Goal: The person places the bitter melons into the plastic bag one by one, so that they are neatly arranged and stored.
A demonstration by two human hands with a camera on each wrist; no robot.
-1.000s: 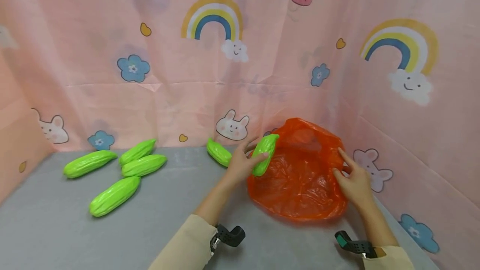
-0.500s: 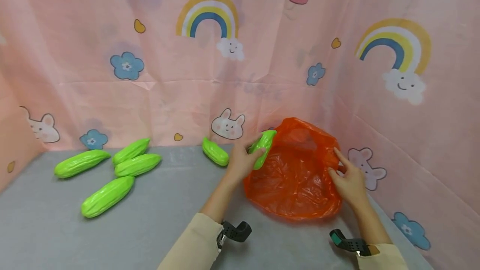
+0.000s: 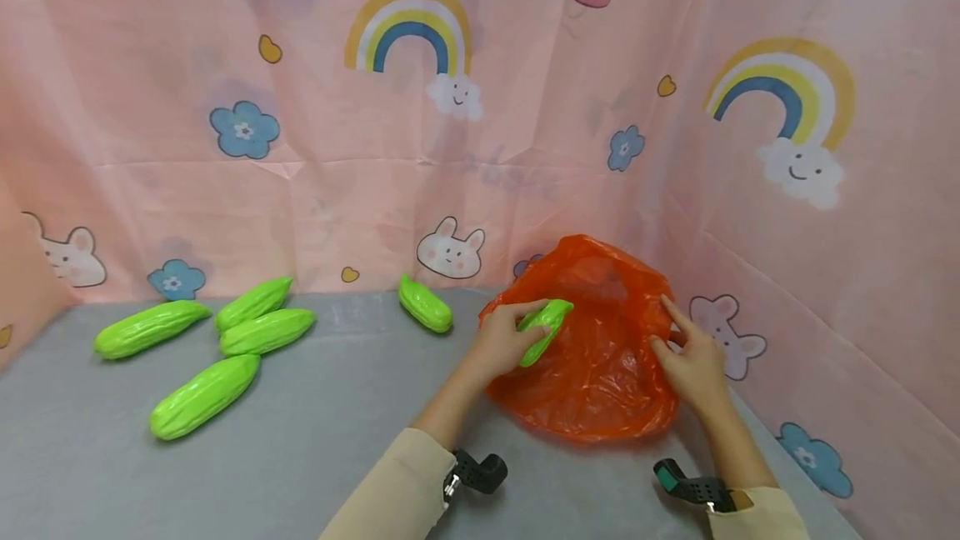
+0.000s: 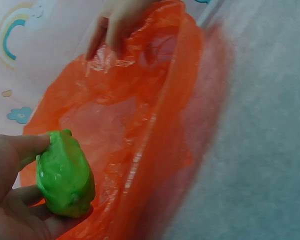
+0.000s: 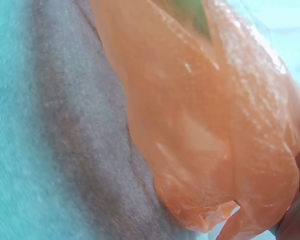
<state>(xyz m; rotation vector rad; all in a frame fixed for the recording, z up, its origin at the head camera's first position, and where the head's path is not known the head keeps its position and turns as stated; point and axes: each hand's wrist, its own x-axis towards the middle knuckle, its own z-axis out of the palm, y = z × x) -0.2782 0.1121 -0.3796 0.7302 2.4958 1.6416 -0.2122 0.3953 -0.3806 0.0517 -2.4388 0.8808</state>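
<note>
A glossy, bright green ribbed gourd [image 3: 545, 332] with a pointed tip is held in my left hand [image 3: 504, 342], thumb on one side and fingers on the other. It hangs in front of the open mouth of a thin orange-red plastic bag [image 3: 592, 419]. In the left wrist view the gourd [image 4: 65, 175] shows end-on, close to the bag's opening. My right hand [image 3: 693, 361] pinches the bag's right rim between thumb and fingers. The right wrist view is mostly filled by the bag [image 5: 190, 115], with a blurred bit of green seen past its edge.
One more green gourd [image 3: 426, 304] lies by the back wall, left of the bag. Several others, including the nearest gourd [image 3: 204, 398], lie on the grey tabletop [image 3: 247, 482] at left. A pink patterned cloth [image 3: 525, 115] walls the back and sides.
My left hand has brought the gourd lower and slightly right, over the bag's mouth. The right hand keeps its hold on the rim. The whole view has shifted a little.
</note>
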